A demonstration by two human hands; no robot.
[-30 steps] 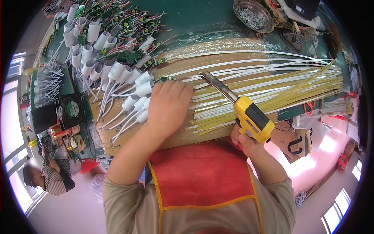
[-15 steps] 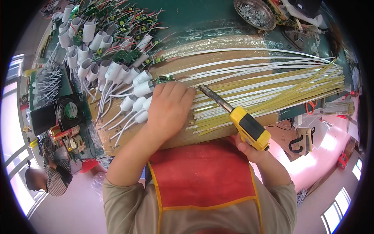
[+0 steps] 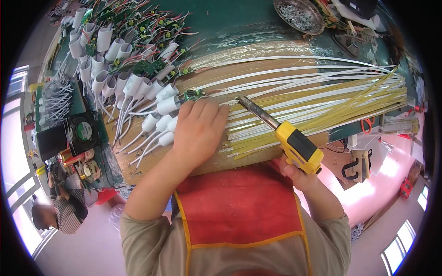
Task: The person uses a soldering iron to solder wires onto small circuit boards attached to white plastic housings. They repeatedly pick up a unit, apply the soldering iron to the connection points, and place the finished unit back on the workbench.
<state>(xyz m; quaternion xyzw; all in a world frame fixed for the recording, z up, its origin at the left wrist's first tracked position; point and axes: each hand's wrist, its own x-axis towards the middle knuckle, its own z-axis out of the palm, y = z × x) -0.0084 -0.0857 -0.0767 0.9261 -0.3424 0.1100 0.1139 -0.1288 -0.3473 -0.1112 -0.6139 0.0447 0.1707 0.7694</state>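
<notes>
My right hand (image 3: 295, 174) is wrapped round the handle of a yellow-and-black soldering gun (image 3: 300, 148), its fingers partly hidden beneath it. The dark metal tip points up and left, just right of my left fingertips, over the ends of the strips. My left hand (image 3: 200, 131) lies palm down with its fingers together, pinching at those ends; what is under the fingertips is hidden. Long white and yellow LED strips (image 3: 294, 103) fan out to the right. Above my left knuckles is a small green circuit board (image 3: 194, 94). White plastic housings (image 3: 168, 105) with white wires lie left of the hand.
More housings and wired green boards (image 3: 152, 67) are heaped at the back left. A round metal dish (image 3: 300, 18) with grey bits stands at the far right. A solder-wire-like spool (image 3: 84, 130) sits left. Orange-handled scissors (image 3: 367, 125) lie right. Another person (image 3: 60, 209) is at lower left.
The soldering gun has shifted slightly right, its tip a little farther from me. My left hand has slid slightly left and nearer, showing more of the green board. The other person has moved slightly.
</notes>
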